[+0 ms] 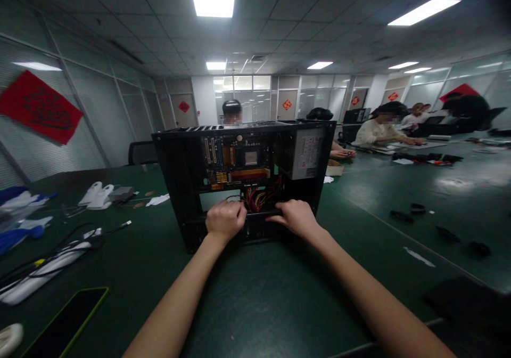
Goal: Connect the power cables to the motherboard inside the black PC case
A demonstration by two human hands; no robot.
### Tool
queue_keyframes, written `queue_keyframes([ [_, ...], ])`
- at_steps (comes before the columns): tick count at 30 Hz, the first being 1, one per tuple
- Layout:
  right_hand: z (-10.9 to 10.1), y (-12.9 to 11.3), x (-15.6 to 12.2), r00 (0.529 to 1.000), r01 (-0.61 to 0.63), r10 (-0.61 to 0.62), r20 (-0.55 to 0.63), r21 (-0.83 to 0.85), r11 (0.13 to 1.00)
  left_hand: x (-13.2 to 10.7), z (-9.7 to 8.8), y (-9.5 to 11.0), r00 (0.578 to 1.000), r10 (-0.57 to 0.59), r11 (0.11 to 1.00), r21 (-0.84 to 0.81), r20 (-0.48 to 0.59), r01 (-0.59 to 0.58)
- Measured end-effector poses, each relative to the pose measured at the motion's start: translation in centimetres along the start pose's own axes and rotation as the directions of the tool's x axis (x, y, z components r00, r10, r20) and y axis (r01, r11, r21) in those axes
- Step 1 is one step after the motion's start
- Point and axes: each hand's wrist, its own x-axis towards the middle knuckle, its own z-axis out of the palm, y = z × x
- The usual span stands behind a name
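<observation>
An open black computer case [179, 177] stands on the green table [255, 304], its side off, showing a motherboard [235, 161], a grey power supply [305, 157] and a bundle of red, yellow and black cables [259, 195]. My left hand [224, 220] is closed in a fist at the case's lower front rail, just left of the cables. My right hand [294, 217] rests on the same rail to the right of the cables, fingers curled over its edge. What the left fingers hold is hidden.
A phone in a green case [66, 323] lies at the near left, with white cables and tools [43, 265] behind it. Small black parts [415, 211] are scattered on the right. Several other people sit at the far side and far right.
</observation>
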Motion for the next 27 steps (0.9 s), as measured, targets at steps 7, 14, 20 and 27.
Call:
queue_keyframes([
  [7, -0.38, -0.33, 0.02, 1.0, -0.029, 0.029, 0.001, 0.038, 0.999, -0.05, 0.28, -0.08, 1.0, 0.013, 1.0, 0.004, -0.024, -0.013],
  [14, -0.36, -0.51, 0.15, 0.999, -0.046, 0.045, 0.025, 0.045, 0.998, -0.22, 0.75, -0.36, 0.997, 0.05, 0.999, 0.007, -0.067, -0.05],
  [20, -0.52, -0.69, 0.15, 0.998, -0.054, 0.053, 0.028, 0.05, 0.997, -0.25, 0.61, -0.34, 0.998, 0.048, 0.999, 0.025, -0.046, -0.047],
  [27, -0.53, -0.84, 0.13, 0.998, -0.065, 0.064, 0.023, 0.037, 0.997, -0.22, 0.49, -0.33, 0.999, 0.046, 0.999, 0.028, -0.028, -0.045],
])
